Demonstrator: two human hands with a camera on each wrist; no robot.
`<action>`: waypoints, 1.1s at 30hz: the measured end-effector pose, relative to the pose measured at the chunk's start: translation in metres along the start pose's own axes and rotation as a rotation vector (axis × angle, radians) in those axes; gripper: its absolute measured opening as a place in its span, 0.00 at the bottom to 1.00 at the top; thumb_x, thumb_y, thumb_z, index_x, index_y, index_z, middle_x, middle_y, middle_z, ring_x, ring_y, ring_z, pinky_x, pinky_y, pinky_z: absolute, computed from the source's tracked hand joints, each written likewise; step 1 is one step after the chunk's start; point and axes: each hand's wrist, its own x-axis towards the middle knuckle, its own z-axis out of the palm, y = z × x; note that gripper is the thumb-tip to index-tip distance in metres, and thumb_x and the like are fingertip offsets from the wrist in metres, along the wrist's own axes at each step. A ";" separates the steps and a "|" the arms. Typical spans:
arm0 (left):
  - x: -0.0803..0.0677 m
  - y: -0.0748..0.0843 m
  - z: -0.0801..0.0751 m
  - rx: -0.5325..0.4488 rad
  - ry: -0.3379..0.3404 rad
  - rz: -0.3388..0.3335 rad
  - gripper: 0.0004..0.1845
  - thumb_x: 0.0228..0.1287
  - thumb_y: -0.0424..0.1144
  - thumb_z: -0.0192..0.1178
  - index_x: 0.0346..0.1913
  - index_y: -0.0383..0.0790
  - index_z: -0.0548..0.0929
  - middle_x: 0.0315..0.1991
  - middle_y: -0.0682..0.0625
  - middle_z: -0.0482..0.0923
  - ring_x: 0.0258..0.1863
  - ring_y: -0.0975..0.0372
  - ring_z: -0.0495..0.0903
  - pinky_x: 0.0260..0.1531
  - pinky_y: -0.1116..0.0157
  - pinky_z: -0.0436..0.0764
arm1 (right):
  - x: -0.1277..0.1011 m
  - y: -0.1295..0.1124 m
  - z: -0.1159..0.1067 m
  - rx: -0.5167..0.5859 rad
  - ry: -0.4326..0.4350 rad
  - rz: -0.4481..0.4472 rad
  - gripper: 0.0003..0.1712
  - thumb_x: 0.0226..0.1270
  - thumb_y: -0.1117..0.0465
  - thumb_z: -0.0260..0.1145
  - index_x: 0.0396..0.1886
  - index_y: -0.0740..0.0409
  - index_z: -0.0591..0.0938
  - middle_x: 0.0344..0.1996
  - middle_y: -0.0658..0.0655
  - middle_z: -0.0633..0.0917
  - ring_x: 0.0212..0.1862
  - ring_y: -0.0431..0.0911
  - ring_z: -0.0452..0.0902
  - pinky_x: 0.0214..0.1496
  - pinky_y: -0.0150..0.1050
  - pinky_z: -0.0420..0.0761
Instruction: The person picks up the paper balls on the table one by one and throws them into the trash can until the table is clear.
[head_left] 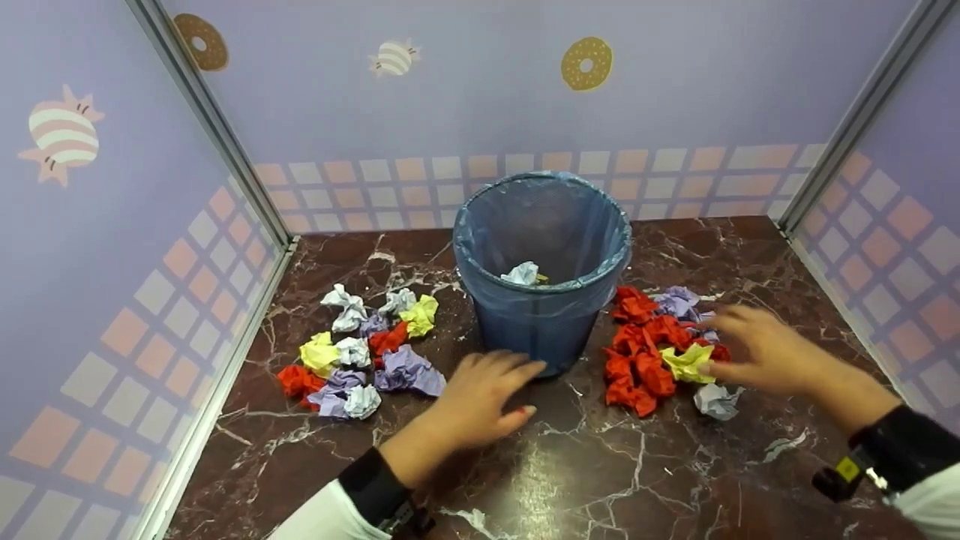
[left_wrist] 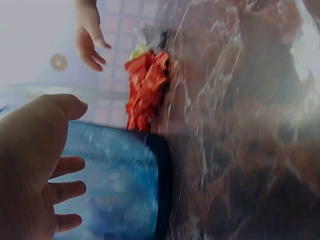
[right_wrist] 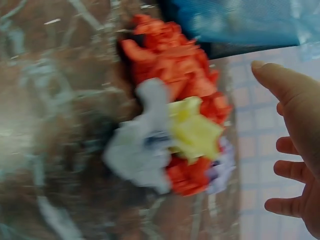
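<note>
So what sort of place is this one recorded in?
Probably a staged recording booth, not a real room: lilac panel walls with doughnut stickers, metal corner posts and a brown marble-look tabletop carrying a blue-lined waste bin.

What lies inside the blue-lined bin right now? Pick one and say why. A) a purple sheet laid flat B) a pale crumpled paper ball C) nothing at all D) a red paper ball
B: the head view shows a pale crumpled paper ball at the bottom of the bin, while the red balls lie outside it on the tabletop.
</note>
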 end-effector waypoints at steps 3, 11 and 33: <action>0.010 0.012 0.006 -0.003 -0.043 0.031 0.36 0.66 0.62 0.52 0.75 0.61 0.57 0.72 0.51 0.63 0.68 0.52 0.65 0.64 0.43 0.66 | -0.010 0.007 0.018 -0.007 -0.005 -0.002 0.40 0.55 0.34 0.68 0.64 0.48 0.75 0.61 0.59 0.73 0.60 0.60 0.70 0.57 0.66 0.71; 0.032 0.030 0.025 -0.034 -0.070 0.114 0.38 0.65 0.61 0.54 0.76 0.66 0.52 0.73 0.51 0.61 0.69 0.54 0.64 0.62 0.45 0.69 | -0.023 0.017 0.062 -0.093 0.076 -0.080 0.34 0.41 0.36 0.78 0.47 0.47 0.82 0.44 0.48 0.80 0.44 0.47 0.77 0.38 0.49 0.82; 0.037 0.028 0.032 -0.015 -0.043 0.098 0.38 0.64 0.62 0.54 0.75 0.66 0.55 0.72 0.54 0.63 0.68 0.57 0.65 0.60 0.46 0.69 | -0.028 0.030 0.092 0.022 0.088 -0.089 0.22 0.34 0.64 0.75 0.34 0.47 0.79 0.34 0.45 0.77 0.36 0.40 0.73 0.35 0.37 0.76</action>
